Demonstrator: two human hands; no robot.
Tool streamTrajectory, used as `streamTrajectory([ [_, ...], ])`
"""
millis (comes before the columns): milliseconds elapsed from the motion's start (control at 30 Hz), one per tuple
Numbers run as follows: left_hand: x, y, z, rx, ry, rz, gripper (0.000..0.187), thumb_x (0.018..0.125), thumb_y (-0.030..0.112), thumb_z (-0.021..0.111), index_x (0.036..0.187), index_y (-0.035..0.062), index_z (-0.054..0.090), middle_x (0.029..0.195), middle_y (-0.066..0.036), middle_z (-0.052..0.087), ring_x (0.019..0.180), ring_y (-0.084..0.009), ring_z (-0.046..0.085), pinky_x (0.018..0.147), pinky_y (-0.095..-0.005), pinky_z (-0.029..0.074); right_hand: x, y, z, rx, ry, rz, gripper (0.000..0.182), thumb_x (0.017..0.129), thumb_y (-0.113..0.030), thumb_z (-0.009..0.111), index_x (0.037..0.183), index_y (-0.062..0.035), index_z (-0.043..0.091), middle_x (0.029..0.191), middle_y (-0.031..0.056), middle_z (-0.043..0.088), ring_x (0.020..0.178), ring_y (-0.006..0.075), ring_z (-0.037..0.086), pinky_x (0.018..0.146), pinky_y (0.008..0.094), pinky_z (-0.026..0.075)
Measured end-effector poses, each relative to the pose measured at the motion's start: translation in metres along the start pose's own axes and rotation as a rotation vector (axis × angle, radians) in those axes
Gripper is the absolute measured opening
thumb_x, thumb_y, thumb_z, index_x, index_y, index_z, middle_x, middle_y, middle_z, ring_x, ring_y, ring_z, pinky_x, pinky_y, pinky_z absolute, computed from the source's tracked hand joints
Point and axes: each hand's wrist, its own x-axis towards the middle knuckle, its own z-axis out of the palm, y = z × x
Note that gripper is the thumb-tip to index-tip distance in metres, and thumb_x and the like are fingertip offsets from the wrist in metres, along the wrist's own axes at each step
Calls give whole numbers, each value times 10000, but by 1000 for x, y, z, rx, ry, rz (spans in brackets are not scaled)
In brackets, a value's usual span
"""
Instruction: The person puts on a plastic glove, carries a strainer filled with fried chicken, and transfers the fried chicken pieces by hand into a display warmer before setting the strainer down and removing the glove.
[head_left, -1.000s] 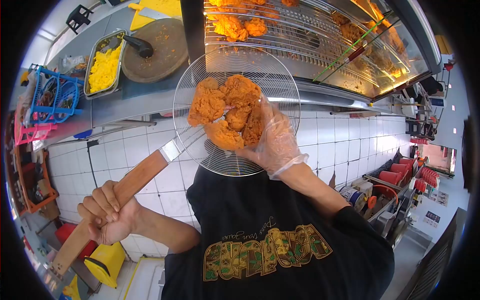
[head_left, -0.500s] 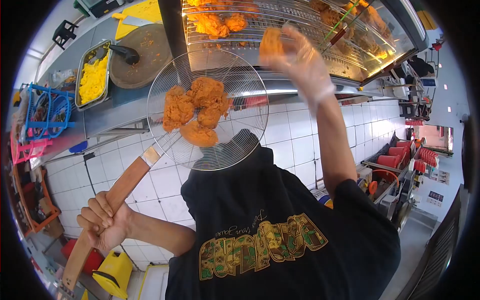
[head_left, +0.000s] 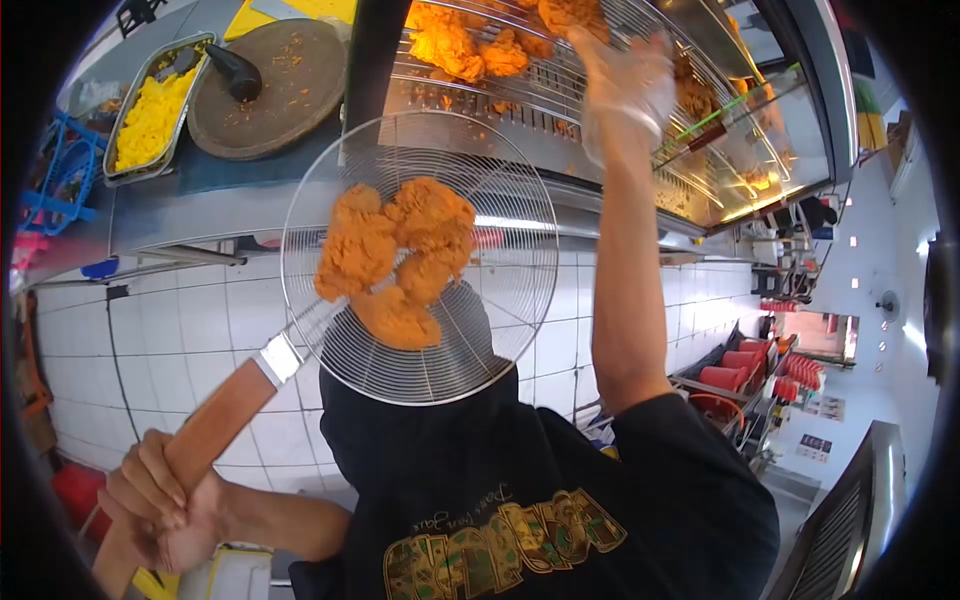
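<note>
Your left hand (head_left: 160, 500) was closed round the wooden handle (head_left: 215, 425) of the skimmer (head_left: 420, 255), low at the left, and it held the wire round up level in front of your chest. Four or so pieces of fried chicken (head_left: 395, 260) lay heaped on the mesh, a little left of its middle, touching one another. Behind it ran the desk (head_left: 200, 200) with a tray of yellow food (head_left: 150, 110) and a round board (head_left: 275, 85). Further right, your gloved right hand (head_left: 625, 85) was up on the rack (head_left: 520, 75) of the warmer — whether it gripped a piece or lay open I cannot tell, since the fingers were blurred against the chicken there. By my reading you were midway through unloading the skimmer onto the rack, piece by piece. The next move would call for that right hand to go to the heap and pinch one piece — while the left kept the skimmer level.
</note>
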Motion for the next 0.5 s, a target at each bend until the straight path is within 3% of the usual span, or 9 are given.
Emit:
streamTrajectory([
  [33, -3, -2, -6, -11, 9, -9, 342, 656, 116, 626, 539, 184, 311, 445, 22, 356, 347, -76, 343, 409, -181, 297, -6, 22, -4, 24, -50, -102, 637, 853, -356, 749, 1372, -47, 549, 1346, 144, 609, 1203, 217, 610, 1047, 329, 456],
  [67, -5, -8, -11, -47, 29, 38, 327, 663, 115, 631, 558, 173, 326, 438, 21, 358, 326, -73, 344, 387, -168, 313, -15, 24, -22, 62, -71, -86, 511, 905, -393, 675, 1325, -110, 606, 1285, 106, 648, 1186, 205, 620, 1052, 326, 442],
  [133, -9, -11, -20, -25, 78, -18, 286, 674, 139, 604, 562, 186, 346, 447, 11, 362, 362, -89, 319, 482, -192, 305, -25, 21, -61, 66, -177, -15, 377, 981, -451, 554, 1225, -209, 706, 1152, 43, 722, 1159, 198, 633, 1074, 326, 399],
  [167, -10, -11, -23, -2, 106, -61, 266, 679, 151, 591, 564, 192, 356, 452, 6, 364, 380, -97, 307, 529, -205, 301, -28, 12, -83, 110, -215, 64, 389, 982, -448, 552, 1246, -201, 694, 1098, 47, 735, 1130, 196, 639, 1051, 325, 403],
  [200, -9, -19, -23, -56, 73, -41, 272, 690, 164, 605, 570, 189, 362, 435, 0, 374, 347, -93, 322, 482, -184, 311, -32, 5, -101, 155, -250, 142, 403, 984, -445, 550, 1267, -192, 683, 1044, 51, 747, 1101, 194, 646, 1028, 323, 406],
  [233, -8, -23, -27, -82, 46, -49, 277, 694, 169, 613, 570, 187, 366, 431, -2, 380, 337, -90, 330, 460, -183, 313, -39, 8, -112, 71, -213, 58, 420, 980, -441, 552, 1296, -189, 666, 951, 54, 750, 1003, 193, 666, 956, 311, 434],
  [300, -3, -27, -36, -125, -10, -67, 286, 702, 178, 628, 570, 181, 376, 423, -5, 392, 316, -83, 347, 415, -180, 317, -46, -6, -124, 173, -187, 310, 436, 978, -401, 562, 1320, -145, 644, 832, 72, 742, 932, 163, 682, 903, 266, 447],
  [433, -6, -36, -39, -149, 35, -72, 297, 716, 165, 643, 561, 176, 389, 415, -6, 401, 306, -75, 372, 376, -175, 323, -68, 18, -137, 260, -386, 39, 395, 971, -318, 589, 1275, -78, 665, 794, 98, 735, 907, 117, 692, 859, 283, 488],
  [500, -10, -39, -40, -203, 11, -96, 301, 722, 151, 639, 559, 178, 387, 421, -3, 394, 315, -76, 367, 377, -177, 319, -76, 9, -144, 305, -445, 2, 357, 948, -233, 621, 1247, -45, 671, 937, 123, 730, 817, 136, 703, 790, 266, 517],
])
